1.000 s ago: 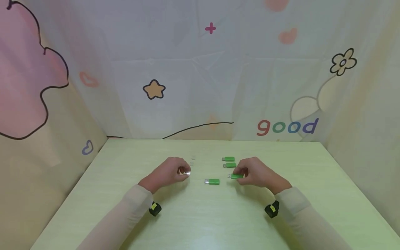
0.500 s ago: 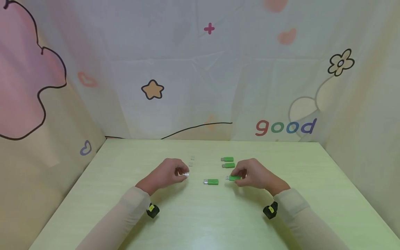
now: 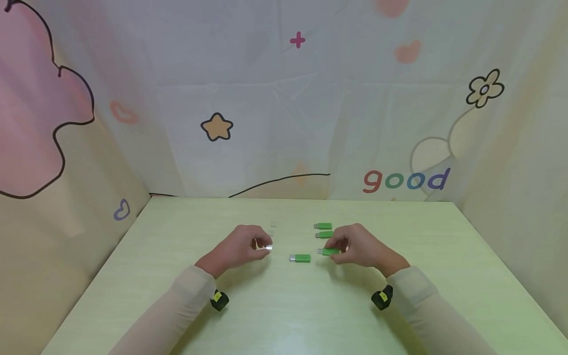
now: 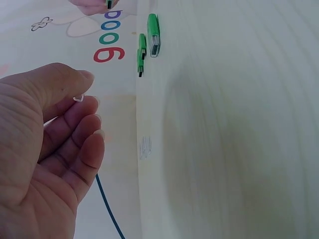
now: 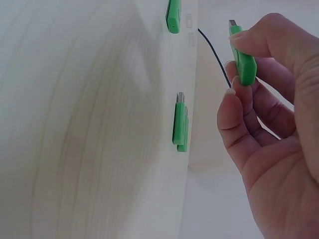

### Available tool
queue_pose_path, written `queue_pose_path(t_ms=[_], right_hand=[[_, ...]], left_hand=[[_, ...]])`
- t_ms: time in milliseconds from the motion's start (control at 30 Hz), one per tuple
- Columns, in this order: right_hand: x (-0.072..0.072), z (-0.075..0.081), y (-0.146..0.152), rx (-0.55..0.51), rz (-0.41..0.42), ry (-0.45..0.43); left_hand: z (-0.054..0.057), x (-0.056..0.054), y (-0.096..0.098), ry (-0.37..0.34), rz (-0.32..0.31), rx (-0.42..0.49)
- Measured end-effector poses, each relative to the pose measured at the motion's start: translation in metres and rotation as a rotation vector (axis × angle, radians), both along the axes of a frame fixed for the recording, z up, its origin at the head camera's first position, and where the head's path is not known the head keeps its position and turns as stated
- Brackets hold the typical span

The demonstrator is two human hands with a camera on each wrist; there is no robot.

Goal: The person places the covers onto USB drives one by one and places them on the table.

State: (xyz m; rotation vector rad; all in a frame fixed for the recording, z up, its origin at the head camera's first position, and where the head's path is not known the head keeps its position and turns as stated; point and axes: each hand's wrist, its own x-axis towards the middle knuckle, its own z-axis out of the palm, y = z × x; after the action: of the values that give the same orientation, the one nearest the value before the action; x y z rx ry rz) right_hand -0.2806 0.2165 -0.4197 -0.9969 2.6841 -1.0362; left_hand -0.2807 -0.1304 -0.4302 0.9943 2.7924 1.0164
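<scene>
Between thumb and forefinger my left hand (image 3: 245, 249) pinches a small clear plastic USB cap (image 4: 79, 98), lifted off the table. My right hand (image 3: 361, 248) pinches a green USB stick (image 5: 242, 62) by its body, the bare metal plug (image 5: 232, 23) pointing left toward the other hand. A gap separates cap and plug. On the table between the hands lies a green USB stick with a clear cap on its plug (image 3: 300, 258). Two uncapped green USB sticks (image 3: 323, 226) lie behind, near the right hand. Two clear caps (image 4: 145, 148) rest beyond the left hand.
The pale wooden table (image 3: 284, 315) ends at a printed cloth backdrop (image 3: 266, 148), with cloth walls on both sides. A black wrist camera (image 3: 219, 300) hangs below the left cuff and another (image 3: 382, 297) below the right one.
The right hand has moved slightly left with the USB stick. My left hand shifted a little left, then back right, with the cap. The things on the table stayed in place.
</scene>
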Motion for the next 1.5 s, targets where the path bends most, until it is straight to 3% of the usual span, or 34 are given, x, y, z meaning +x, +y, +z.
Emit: queue_pose_path(t_ms=[333, 767, 1500], right_hand=[[-0.001, -0.002, -0.004, -0.019, -0.003, -0.028], [-0.001, -0.005, -0.009, -0.048, 0.022, -0.022], [0.003, 0.002, -0.023, -0.061, 0.061, -0.011]], left_hand=[[0.003, 0.004, 0.009, 0.006, -0.029, 0.016], [-0.003, 0.006, 0.02, 0.041, -0.045, 0.039], [0.001, 0.009, 0.035, 0.067, -0.103, 0.083]])
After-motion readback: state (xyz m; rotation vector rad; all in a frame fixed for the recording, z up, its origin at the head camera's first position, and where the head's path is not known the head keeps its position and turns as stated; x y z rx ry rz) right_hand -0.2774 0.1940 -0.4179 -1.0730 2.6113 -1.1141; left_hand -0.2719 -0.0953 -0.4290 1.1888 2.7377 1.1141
